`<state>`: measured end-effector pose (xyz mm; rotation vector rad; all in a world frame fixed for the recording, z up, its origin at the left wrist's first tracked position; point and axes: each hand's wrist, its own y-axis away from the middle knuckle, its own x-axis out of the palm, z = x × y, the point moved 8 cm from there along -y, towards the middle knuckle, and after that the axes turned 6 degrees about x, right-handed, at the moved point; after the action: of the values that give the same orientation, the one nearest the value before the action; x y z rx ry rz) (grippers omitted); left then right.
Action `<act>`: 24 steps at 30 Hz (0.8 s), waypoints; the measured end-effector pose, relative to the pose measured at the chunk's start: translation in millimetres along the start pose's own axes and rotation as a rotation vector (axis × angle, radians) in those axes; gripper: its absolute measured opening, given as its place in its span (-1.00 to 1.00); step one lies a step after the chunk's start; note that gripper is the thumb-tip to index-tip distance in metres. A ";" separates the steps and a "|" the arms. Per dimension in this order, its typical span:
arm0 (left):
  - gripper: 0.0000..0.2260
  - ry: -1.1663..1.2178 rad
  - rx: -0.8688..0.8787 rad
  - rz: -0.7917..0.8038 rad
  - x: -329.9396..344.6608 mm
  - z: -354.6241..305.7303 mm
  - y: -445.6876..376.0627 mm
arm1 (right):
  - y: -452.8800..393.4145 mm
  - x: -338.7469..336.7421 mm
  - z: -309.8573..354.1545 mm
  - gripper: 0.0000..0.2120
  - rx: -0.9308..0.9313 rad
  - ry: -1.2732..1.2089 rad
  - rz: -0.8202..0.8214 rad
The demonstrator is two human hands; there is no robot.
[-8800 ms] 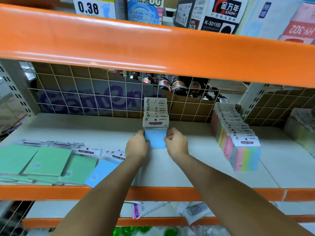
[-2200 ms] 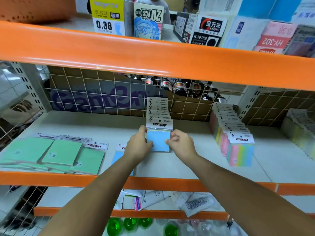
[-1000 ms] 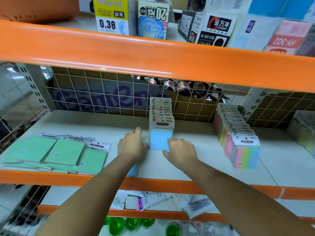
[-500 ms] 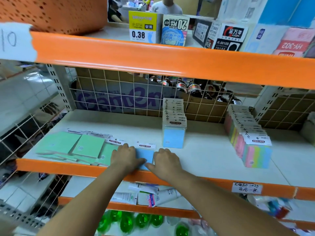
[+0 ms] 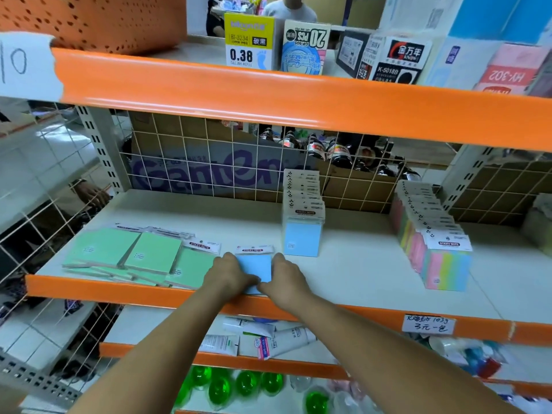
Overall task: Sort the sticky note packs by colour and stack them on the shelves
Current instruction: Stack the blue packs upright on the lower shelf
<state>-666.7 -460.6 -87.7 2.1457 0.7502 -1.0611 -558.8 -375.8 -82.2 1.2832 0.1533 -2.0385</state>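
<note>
White shelf (image 5: 352,273), orange front edge. Green packs (image 5: 128,255) lie flat at left, a blue row (image 5: 303,231) stands mid-shelf, rainbow row (image 5: 433,243) at right. Left hand (image 5: 230,276) and right hand (image 5: 283,279) grip a flat blue pack (image 5: 257,268) by its sides, fingers clamped on it at the front edge.

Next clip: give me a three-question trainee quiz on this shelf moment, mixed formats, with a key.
1. True or false: both hands rest on a green pack.
2. The upright blue row stands: A) left of the green packs; B) between the green packs and the rainbow row; C) right of the rainbow row.
3. Fill in: the flat blue pack lies near the shelf's ____ edge.

Key: 1 false, the left hand and right hand are on the flat blue pack; 2 B; 3 front.
</note>
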 end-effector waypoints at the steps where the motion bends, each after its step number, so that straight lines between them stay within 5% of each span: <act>1: -0.44 0.027 0.015 -0.014 -0.1 -4.8 1.2 | 1.7 -3.3 -2.6 -0.50 0.006 -0.022 -0.006; 13: -0.57 0.184 0.255 -0.213 6.1 -77.9 11.3 | 5.7 -70.7 -42.4 -0.56 0.041 -0.025 -0.208; 24: -0.70 0.180 0.303 -0.220 27.1 -102.7 -9.7 | -18.5 -86.0 -62.9 -0.67 0.046 0.184 -0.275</act>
<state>-610.7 -373.1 -63.3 2.4858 0.9801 -1.1655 -501.9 -290.7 -47.3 1.5495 0.3893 -2.1586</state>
